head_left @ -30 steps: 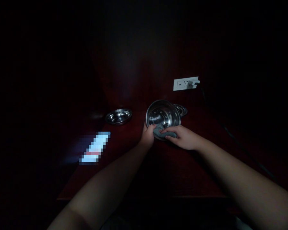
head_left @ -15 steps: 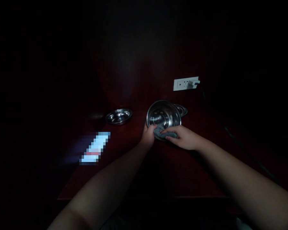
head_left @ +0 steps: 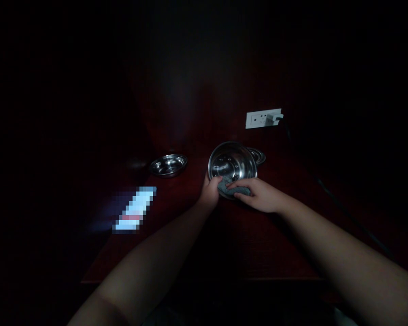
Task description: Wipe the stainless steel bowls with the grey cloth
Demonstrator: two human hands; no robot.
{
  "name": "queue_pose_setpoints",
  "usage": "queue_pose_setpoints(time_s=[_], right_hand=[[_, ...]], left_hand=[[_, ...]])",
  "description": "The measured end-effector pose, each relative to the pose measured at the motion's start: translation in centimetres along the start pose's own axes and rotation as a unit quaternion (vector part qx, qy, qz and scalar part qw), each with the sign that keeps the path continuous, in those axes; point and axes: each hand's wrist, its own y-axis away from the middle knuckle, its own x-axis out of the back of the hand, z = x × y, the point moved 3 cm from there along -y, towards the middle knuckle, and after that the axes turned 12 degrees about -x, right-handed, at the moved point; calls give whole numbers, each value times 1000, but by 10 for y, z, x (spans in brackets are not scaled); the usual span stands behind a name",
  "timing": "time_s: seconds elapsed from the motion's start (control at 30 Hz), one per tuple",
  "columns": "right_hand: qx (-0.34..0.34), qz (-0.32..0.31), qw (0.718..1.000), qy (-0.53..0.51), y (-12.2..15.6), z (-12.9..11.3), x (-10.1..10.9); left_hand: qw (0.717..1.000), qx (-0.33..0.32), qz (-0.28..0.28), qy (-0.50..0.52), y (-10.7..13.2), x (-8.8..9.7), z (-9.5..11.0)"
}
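A shiny steel bowl (head_left: 231, 163) is tilted toward me at the middle of a dark red wooden table (head_left: 258, 244). My left hand (head_left: 210, 192) grips its near left rim, fingers closed. My right hand (head_left: 258, 194) presses a grey cloth (head_left: 228, 186) against the bowl's near edge, fingers closed over the cloth. The room is very dark.
A second steel bowl (head_left: 168, 164) rests on the table to the left. A third steel dish (head_left: 257, 155) peeks out behind the held bowl. A lit, blurred phone screen (head_left: 134, 210) lies at the left. A white wall socket (head_left: 262, 118) with a plug and dark cable sits behind.
The bowl and both hands shifted very slightly to the right; otherwise nothing moved.
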Motion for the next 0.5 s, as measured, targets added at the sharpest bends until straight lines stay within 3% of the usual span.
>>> queue_pose_setpoints(time_s=[0.5], right_hand=[[32,10,999,-12,-2,3,-2]], left_hand=[[1000,1,11,-11,0,-1,2]])
